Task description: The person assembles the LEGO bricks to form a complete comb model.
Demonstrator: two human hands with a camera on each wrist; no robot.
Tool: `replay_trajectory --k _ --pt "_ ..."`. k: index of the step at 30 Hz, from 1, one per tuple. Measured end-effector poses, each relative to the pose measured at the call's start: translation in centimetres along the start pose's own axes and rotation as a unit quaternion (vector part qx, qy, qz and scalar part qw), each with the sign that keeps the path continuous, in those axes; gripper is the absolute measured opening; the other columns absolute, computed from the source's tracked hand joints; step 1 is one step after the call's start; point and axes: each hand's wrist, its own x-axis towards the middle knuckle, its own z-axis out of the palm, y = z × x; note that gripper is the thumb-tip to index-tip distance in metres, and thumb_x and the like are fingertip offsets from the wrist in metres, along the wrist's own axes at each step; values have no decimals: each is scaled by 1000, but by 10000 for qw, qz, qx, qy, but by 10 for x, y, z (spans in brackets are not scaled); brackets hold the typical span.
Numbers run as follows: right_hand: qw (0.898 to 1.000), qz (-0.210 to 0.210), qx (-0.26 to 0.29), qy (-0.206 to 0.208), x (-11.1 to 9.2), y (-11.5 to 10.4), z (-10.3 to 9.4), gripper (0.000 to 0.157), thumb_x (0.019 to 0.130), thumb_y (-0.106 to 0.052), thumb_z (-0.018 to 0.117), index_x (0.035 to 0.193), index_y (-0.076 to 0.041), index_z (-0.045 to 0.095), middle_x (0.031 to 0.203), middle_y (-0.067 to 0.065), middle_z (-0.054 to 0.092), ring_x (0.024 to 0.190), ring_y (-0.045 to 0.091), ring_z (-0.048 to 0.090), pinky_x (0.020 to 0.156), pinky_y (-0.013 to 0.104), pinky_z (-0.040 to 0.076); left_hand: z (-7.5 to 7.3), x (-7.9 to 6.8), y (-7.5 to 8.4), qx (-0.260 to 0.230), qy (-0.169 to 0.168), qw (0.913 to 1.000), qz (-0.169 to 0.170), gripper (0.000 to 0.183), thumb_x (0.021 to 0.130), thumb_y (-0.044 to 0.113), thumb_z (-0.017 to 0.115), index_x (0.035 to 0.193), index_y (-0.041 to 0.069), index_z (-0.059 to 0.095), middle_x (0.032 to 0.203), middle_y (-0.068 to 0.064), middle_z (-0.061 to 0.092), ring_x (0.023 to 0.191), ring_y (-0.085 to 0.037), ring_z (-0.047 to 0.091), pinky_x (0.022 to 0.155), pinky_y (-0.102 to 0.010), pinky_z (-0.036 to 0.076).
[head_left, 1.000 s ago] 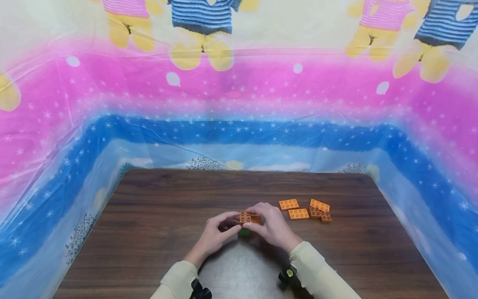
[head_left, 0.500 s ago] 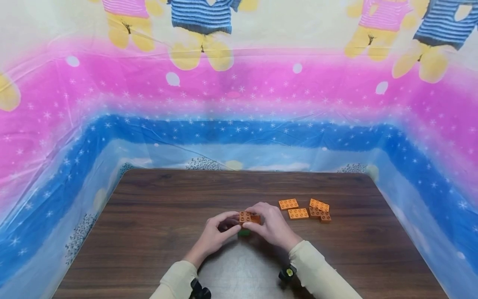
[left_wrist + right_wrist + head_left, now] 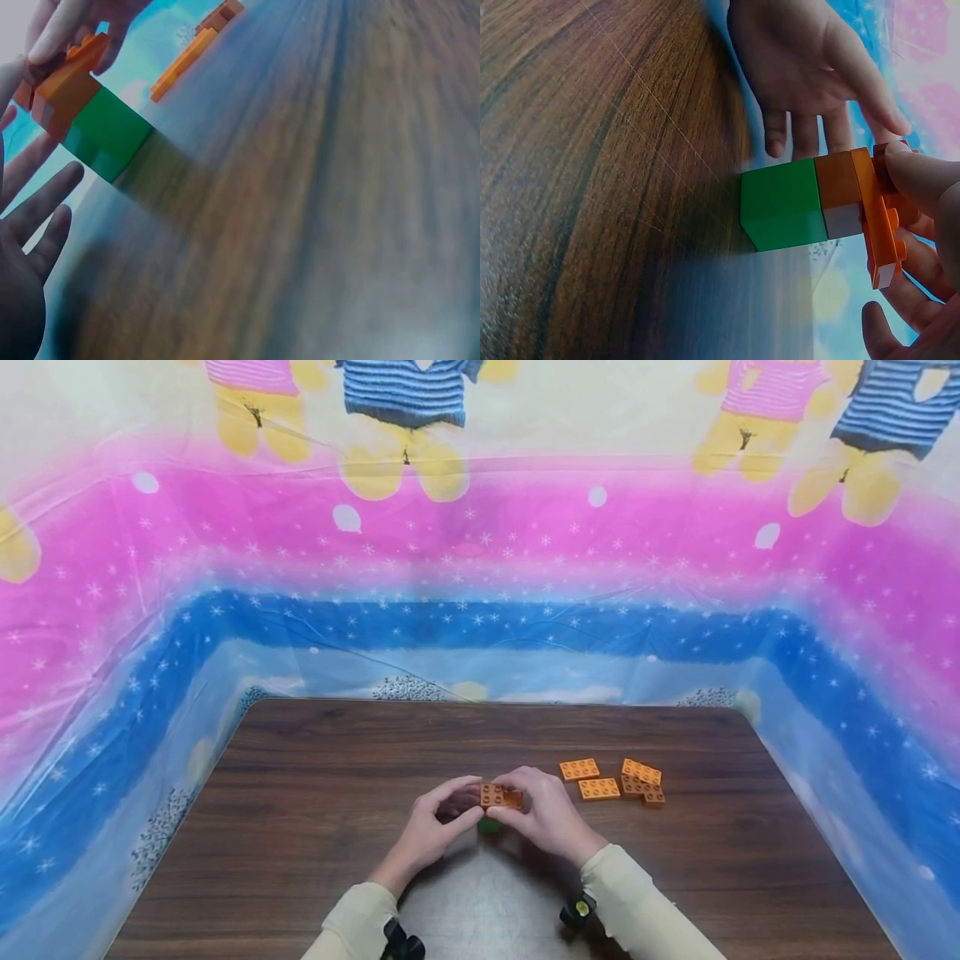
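Observation:
A small stack of toy building bricks stands on the table between both hands. Its base is a green block, with an orange-brown brick above it. Over that lies a flat orange plate, whose studs stick out to one side. On top sits a small brown four-stud brick, which my right hand pinches between thumb and fingers. My left hand surrounds the stack's left side with fingers spread and fairly straight. Its thumb tip is close to the brown brick; contact there is unclear.
Right of the stack lie flat orange plates, one farther back and one nearer. Beside them another orange plate leans on brown bricks. The wooden table ends at a patterned cloth.
My left index finger has lifted and spread away from the brown brick. My right hand and the stack stay in place.

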Motion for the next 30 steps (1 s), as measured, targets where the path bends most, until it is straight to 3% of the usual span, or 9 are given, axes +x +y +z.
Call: replay_trajectory --k 4,11,15,20,30 --pt "9999 100 63 -49 -1 2 0 38 93 -40 82 124 -18 75 108 -9 72 90 6 65 74 32 57 2 3 2 -62 53 9996 261 41 100 16 73 140 9 65 125 -3 73 110 -25 72 90 -35 58" --pt "9977 362 556 -155 -3 2 -3 33 95 -29 81 126 -21 73 117 -8 72 105 5 67 93 37 59 4 6 3 -17 204 9989 421 33 100 14 74 133 16 71 122 -1 74 108 -23 72 85 -35 59" --pt "9979 263 583 -122 -3 3 -3 28 97 -28 80 124 -22 74 116 -9 72 103 6 68 91 40 60 5 5 5 -54 222 9988 429 32 100 13 73 132 11 71 121 -4 74 106 -25 72 84 -35 60" --pt "9982 120 588 -65 -1 3 -4 28 96 -31 79 123 -22 75 115 -8 73 101 8 69 89 44 60 4 5 6 -20 227 9988 437 32 100 14 73 132 14 72 122 -6 74 107 -24 72 84 -37 60" --pt "9978 183 620 -148 -1 6 -2 28 95 -29 81 122 -22 76 112 -12 73 97 4 68 88 35 59 5 3 4 115 201 9993 300 32 100 20 75 131 22 73 121 2 73 107 -20 72 84 -35 59"
